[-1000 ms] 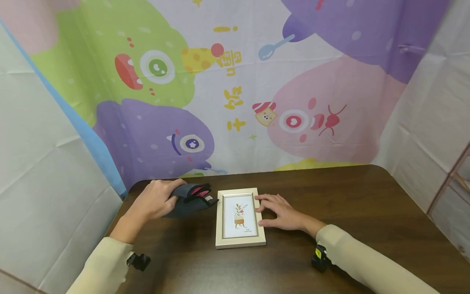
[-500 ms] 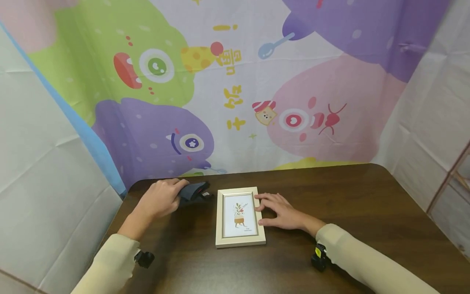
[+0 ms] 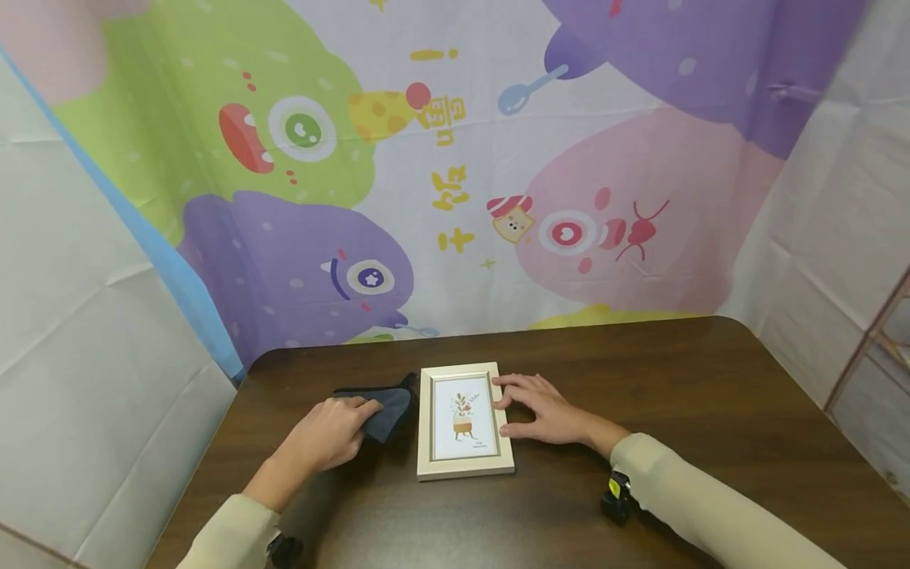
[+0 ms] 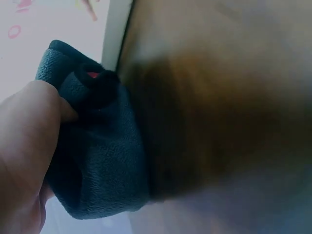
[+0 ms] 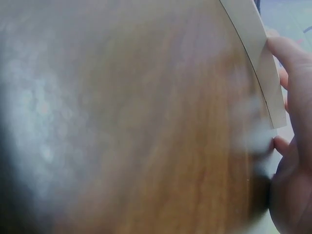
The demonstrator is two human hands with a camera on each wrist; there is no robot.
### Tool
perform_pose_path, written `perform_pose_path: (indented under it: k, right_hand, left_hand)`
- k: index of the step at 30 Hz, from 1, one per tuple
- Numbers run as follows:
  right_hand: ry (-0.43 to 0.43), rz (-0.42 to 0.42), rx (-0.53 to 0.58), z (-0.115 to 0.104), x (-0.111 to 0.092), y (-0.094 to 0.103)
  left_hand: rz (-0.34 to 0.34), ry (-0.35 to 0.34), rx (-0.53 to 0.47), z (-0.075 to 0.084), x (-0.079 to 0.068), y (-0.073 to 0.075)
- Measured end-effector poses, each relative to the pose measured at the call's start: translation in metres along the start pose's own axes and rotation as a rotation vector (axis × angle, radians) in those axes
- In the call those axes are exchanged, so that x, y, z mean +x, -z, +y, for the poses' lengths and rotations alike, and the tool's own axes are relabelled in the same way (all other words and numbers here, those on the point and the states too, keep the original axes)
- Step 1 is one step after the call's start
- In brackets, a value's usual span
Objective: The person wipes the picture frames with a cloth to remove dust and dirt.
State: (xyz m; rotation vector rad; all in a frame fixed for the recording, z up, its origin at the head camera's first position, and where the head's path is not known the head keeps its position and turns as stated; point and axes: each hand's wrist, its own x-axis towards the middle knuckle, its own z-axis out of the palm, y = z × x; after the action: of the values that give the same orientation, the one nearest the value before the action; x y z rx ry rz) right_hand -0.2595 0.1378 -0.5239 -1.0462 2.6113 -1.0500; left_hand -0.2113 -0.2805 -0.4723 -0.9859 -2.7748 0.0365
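Note:
A cream picture frame (image 3: 465, 466) with a potted-plant print lies flat on the dark wooden table. Left of it, my left hand (image 3: 329, 435) grips a folded dark blue-grey cloth (image 3: 387, 411) low over the tabletop. In the left wrist view the thumb presses into the bunched cloth (image 4: 109, 161), where a bit of red shows in a fold. My right hand (image 3: 547, 411) rests at the frame's right side, thumb and fingertips touching its edge. The frame's side (image 5: 258, 63) also shows in the right wrist view, fingers against it.
The brown table (image 3: 640, 379) has rounded far corners. Behind it hangs a curtain (image 3: 462, 300) printed with cartoon monsters, and pale sheets (image 3: 92, 316) hang at both sides. Small black cameras (image 3: 615, 502) are strapped at the wrists.
My left hand has come down and nearer to me with the cloth, which now lies lower beside the frame's left edge. The right hand and the frame have stayed put.

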Motion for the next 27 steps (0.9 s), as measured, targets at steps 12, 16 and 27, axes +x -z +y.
perform_pose_path:
  k: [12,16,27]
  right_hand:
    - [0.053,0.034,0.017,0.005,0.003,-0.005]
    - [0.110,0.082,0.000,0.014,0.005,-0.010]
    - [0.012,-0.015,0.061,-0.005,0.007,0.007]
  left_hand:
    - [-0.181,0.087,0.006,0.031,-0.025,0.007]
    - [-0.205,0.090,0.027,0.033,-0.029,0.006]
    - [-0.180,0.093,0.021,0.033,-0.029,0.007]
